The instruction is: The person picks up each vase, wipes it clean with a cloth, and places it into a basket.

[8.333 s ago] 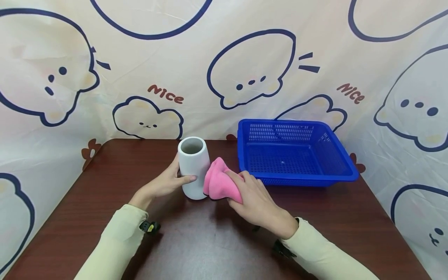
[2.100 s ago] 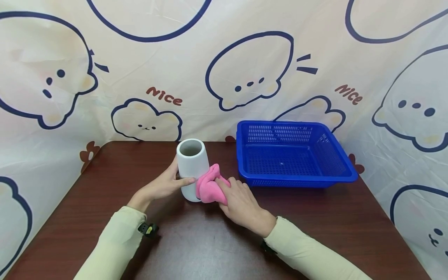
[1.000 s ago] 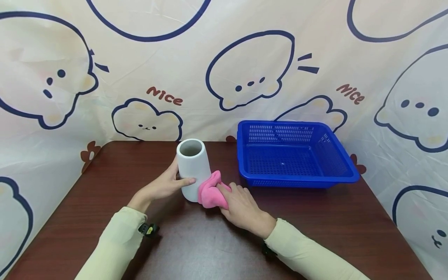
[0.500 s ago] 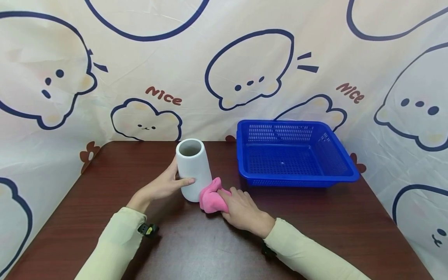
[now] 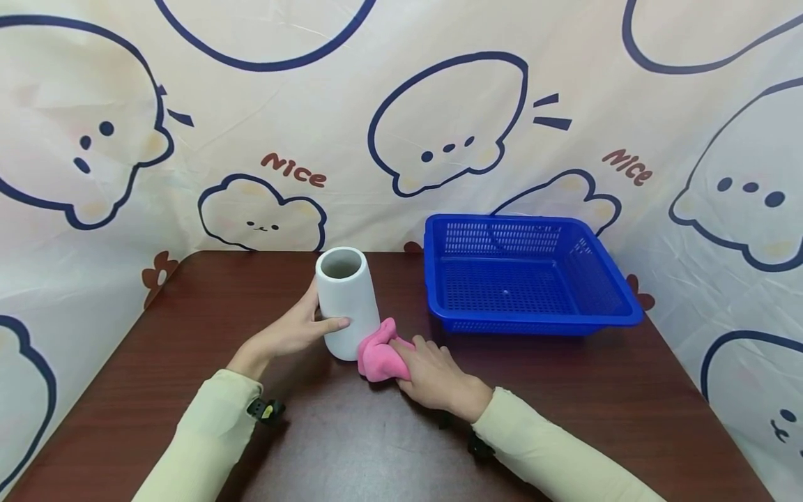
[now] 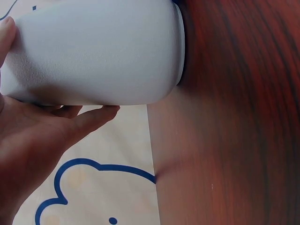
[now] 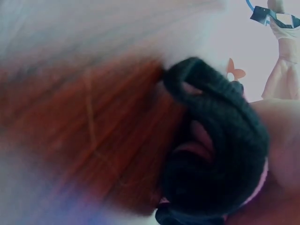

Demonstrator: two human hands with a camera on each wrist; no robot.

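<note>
A white vase (image 5: 348, 303) with a round open mouth stands upright on the dark wooden table. My left hand (image 5: 290, 337) grips its left side, thumb across the front and fingers behind; in the left wrist view the fingers lie along the pale wall of the vase. Bunched in my right hand (image 5: 434, 373) is a soft pink cloth (image 5: 381, 355), held against the vase's lower right side near the base. The right wrist view shows black fabric (image 7: 220, 154) on the underside of this bundle, with bits of pink at its edges.
A blue plastic basket (image 5: 533, 319) with perforated walls stands at the back right of the table (image 5: 401, 446), beyond my right hand. Behind and beside the table hangs a pale curtain (image 5: 351, 139) with cartoon drawings.
My right hand with the pink cloth has slid down the vase's right side to near its base and stays there over the last half second. My left hand keeps its hold.
</note>
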